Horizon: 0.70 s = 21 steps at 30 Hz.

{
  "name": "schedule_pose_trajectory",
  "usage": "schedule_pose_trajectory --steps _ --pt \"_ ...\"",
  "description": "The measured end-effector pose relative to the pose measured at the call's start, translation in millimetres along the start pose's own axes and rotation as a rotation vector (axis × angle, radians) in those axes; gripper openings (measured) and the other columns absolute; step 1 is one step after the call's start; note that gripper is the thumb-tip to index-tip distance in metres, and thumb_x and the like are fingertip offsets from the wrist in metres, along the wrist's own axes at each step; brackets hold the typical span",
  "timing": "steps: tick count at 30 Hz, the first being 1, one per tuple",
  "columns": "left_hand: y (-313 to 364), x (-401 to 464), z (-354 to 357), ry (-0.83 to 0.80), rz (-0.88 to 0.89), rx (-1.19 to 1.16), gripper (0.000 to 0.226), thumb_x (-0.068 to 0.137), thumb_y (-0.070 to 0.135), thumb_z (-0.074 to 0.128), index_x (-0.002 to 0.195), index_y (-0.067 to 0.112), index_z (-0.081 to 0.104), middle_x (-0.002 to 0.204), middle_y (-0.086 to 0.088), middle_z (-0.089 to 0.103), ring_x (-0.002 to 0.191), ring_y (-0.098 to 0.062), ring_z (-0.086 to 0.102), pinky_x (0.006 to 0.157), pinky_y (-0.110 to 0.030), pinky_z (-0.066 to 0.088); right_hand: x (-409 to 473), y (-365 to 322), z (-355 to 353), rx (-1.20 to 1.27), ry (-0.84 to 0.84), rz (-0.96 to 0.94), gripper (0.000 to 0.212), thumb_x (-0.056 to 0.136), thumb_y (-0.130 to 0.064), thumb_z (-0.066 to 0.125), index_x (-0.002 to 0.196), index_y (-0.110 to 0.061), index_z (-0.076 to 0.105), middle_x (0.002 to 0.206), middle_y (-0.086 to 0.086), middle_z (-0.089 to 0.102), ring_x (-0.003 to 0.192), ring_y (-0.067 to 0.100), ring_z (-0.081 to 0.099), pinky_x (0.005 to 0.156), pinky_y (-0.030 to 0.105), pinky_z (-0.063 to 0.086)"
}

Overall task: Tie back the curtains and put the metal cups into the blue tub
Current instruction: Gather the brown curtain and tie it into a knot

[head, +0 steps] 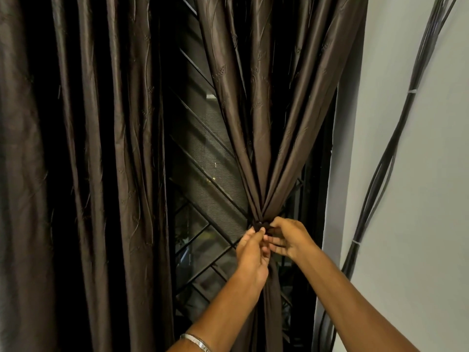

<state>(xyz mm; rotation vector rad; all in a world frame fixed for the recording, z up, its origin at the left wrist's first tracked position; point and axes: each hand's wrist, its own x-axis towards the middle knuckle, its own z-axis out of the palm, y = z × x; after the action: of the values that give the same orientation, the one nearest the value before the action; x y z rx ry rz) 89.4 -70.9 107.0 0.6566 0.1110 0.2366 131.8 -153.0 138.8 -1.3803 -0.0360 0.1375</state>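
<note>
The right brown curtain (266, 102) is gathered into a tight bunch at a dark tie (260, 224) about waist height. My left hand (252, 252) pinches the tie from the left with thumb and fingers. From the right, my right hand (289, 237) grips the same tie, fingers curled at the knot. Below the hands the bunched curtain hangs straight down. The left brown curtain (101, 161) hangs loose and untied. No metal cups or blue tub are in view.
A window with a dark mesh screen and diagonal metal grille (203, 179) shows between the curtains. A pale wall (418, 199) stands at right, with a bundle of black cables (380, 168) running down it.
</note>
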Motion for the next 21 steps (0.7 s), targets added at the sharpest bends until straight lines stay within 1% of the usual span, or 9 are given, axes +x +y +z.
schedule_pose_trajectory --steps 3,6,10,11,13,15,18,19,21 --pt "-1.7 4.4 -5.3 -0.06 -0.038 -0.024 0.016 0.097 0.001 0.052 0.099 0.013 0.062 0.069 0.002 0.063 0.041 0.002 0.049 0.033 -0.009 0.03 4.3 -6.3 -3.8 0.012 -0.035 0.098 0.013 0.086 -0.006 0.051 0.093 -0.004 0.062 0.082 0.011 0.067 0.063 0.024 0.066 0.056 0.029 0.051" --pt "-4.1 6.1 -11.8 -0.125 -0.072 -0.013 0.016 0.097 0.002 0.051 0.096 0.014 0.061 0.065 0.004 0.059 0.04 0.002 0.044 0.033 -0.009 0.026 8.2 -8.0 -5.5 0.039 -0.059 0.189 0.015 0.088 -0.006 0.046 0.087 -0.004 0.06 0.082 0.008 0.062 0.072 0.022 0.06 0.06 0.03 0.048" --pt "-1.8 9.6 -14.5 -0.11 -0.075 -0.013 0.007 0.096 0.009 0.058 0.096 0.014 0.063 0.069 0.003 0.061 0.044 0.001 0.048 0.034 -0.009 0.03 11.1 -1.8 -1.2 0.04 -0.069 0.173 0.012 0.087 -0.011 0.051 0.085 -0.008 0.062 0.08 0.006 0.062 0.073 0.021 0.06 0.061 0.029 0.047" --pt "-0.2 9.7 -13.9 -0.089 -0.066 0.0 0.003 0.094 0.015 0.062 0.096 0.014 0.065 0.072 0.003 0.062 0.045 0.001 0.05 0.035 -0.009 0.032 10.8 1.4 1.2 0.022 -0.051 0.124 0.009 0.087 -0.012 0.054 0.085 -0.01 0.063 0.08 0.006 0.063 0.072 0.02 0.061 0.059 0.029 0.048" --pt "1.5 10.9 -12.2 -0.039 -0.047 0.039 0.01 0.09 0.023 0.069 0.092 0.013 0.066 0.073 0.002 0.065 0.047 0.0 0.053 0.036 -0.009 0.035 9.7 9.4 4.1 -0.037 0.005 -0.025 0.006 0.088 -0.013 0.057 0.087 -0.014 0.062 0.082 0.005 0.065 0.072 0.019 0.063 0.059 0.028 0.049" --pt "3.6 11.1 -9.1 -0.009 -0.031 0.063 0.009 0.089 0.019 0.071 0.085 0.014 0.065 0.066 0.003 0.065 0.047 0.0 0.056 0.036 -0.01 0.037 9.0 15.9 3.4 -0.105 0.05 -0.199 0.005 0.091 -0.014 0.058 0.093 -0.014 0.063 0.085 0.006 0.068 0.074 0.019 0.066 0.061 0.029 0.051" --pt "6.4 12.5 -6.2 0.029 -0.016 0.067 0.007 0.088 0.013 0.072 0.086 0.014 0.065 0.065 0.004 0.065 0.045 0.0 0.057 0.036 -0.01 0.037 8.9 17.6 0.2 -0.238 0.06 -0.443 0.017 0.089 -0.014 0.066 0.106 -0.015 0.066 0.093 0.004 0.073 0.089 0.019 0.07 0.078 0.033 0.057" --pt "6.5 13.2 -6.4 0.039 -0.013 0.075 0.008 0.088 0.012 0.071 0.087 0.014 0.064 0.066 0.004 0.064 0.044 0.0 0.056 0.035 -0.01 0.035 7.2 16.0 0.0 -0.244 0.036 -0.503 0.019 0.088 -0.015 0.068 0.107 -0.016 0.068 0.095 0.001 0.073 0.091 0.015 0.07 0.083 0.032 0.057" --pt "5.1 14.8 -7.4 0.052 -0.005 0.099 0.012 0.089 0.009 0.07 0.092 0.015 0.06 0.067 0.004 0.06 0.041 0.001 0.054 0.034 -0.01 0.032 3.1 8.8 0.7 -0.244 -0.009 -0.593 0.019 0.088 -0.021 0.07 0.107 -0.019 0.069 0.096 -0.004 0.075 0.091 0.006 0.07 0.084 0.025 0.055"
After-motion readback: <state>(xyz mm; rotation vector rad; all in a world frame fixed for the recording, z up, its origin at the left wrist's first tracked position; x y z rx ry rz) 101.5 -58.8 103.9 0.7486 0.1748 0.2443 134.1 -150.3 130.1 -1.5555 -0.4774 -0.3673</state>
